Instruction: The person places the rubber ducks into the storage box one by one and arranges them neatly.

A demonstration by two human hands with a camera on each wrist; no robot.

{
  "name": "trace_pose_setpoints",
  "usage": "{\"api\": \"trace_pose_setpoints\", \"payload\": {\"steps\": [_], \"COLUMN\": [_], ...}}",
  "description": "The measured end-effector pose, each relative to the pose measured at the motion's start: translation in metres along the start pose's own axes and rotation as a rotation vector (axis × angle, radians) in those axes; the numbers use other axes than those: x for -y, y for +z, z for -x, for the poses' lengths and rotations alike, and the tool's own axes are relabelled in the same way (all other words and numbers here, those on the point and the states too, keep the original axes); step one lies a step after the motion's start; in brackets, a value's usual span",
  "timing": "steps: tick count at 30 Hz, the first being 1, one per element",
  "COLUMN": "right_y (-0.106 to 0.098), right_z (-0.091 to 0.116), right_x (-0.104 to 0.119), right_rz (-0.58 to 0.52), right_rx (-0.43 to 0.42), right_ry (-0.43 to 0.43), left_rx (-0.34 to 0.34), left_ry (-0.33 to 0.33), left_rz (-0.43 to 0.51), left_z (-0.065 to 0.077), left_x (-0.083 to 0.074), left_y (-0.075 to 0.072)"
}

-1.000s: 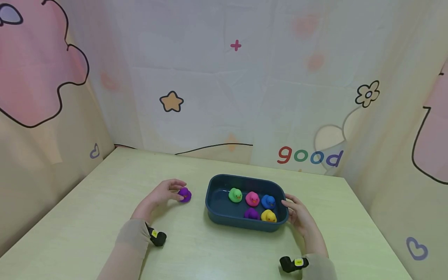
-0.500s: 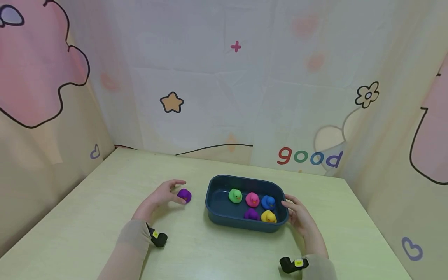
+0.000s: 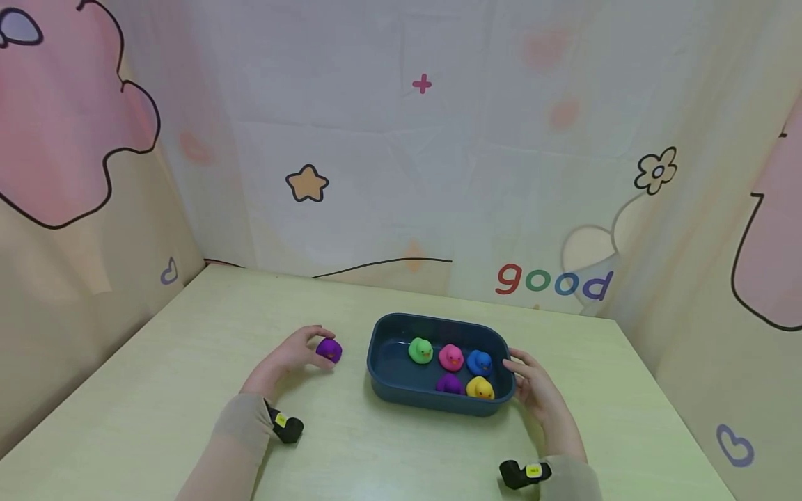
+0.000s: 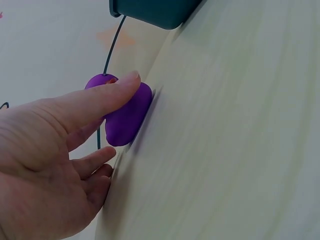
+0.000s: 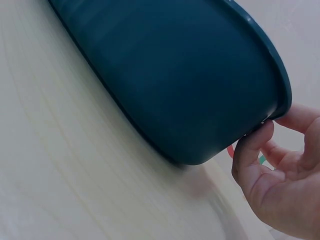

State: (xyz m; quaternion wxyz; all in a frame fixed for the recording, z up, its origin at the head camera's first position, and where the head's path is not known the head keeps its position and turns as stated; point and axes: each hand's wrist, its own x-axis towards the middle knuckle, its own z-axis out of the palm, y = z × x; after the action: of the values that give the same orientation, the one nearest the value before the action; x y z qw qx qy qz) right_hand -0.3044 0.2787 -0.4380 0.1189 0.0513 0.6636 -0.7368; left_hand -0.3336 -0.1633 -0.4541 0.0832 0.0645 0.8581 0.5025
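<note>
My left hand (image 3: 294, 351) is around a small purple toy duck (image 3: 329, 350) on the table, left of a dark blue plastic tub (image 3: 407, 395). In the left wrist view the thumb (image 4: 112, 96) lies across the purple duck, with the index finger behind it. My right hand (image 3: 535, 386) holds the tub's right end; in the right wrist view its thumb presses the wall below the rim. Inside the tub sit a green duck (image 3: 420, 351), a pink duck (image 3: 451, 358), a blue duck (image 3: 480, 363), a yellow duck (image 3: 480, 388) and another purple duck (image 3: 450, 383), partly hidden by the front wall.
The pale wooden table (image 3: 376, 459) reaches back to a printed cloth backdrop (image 3: 376, 139), with cloth at both sides too. Black cameras are strapped to the left wrist (image 3: 288, 429) and the right wrist (image 3: 519, 474).
The left thumb and index finger spread away from the purple duck half a second ago, then came back in around it. The right hand and tub stay in place.
</note>
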Motion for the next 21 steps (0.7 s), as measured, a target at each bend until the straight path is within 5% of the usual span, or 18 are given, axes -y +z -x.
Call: {"api": "trace_pose_setpoints", "payload": {"steps": [10, 21], "right_y": [0.0003, -0.0005], "right_z": [0.0005, 0.0011], "right_x": [0.0006, -0.0002], "right_rz": [-0.013, -0.001], "right_rx": [0.002, -0.006], "right_ry": [0.003, -0.012], "left_rx": [-0.073, -0.065], "left_ry": [-0.006, -0.057], "left_rz": [0.004, -0.029], "left_z": [-0.0040, -0.0025], "left_x": [0.0040, -0.0016], "left_y": [0.0053, 0.0018]}}
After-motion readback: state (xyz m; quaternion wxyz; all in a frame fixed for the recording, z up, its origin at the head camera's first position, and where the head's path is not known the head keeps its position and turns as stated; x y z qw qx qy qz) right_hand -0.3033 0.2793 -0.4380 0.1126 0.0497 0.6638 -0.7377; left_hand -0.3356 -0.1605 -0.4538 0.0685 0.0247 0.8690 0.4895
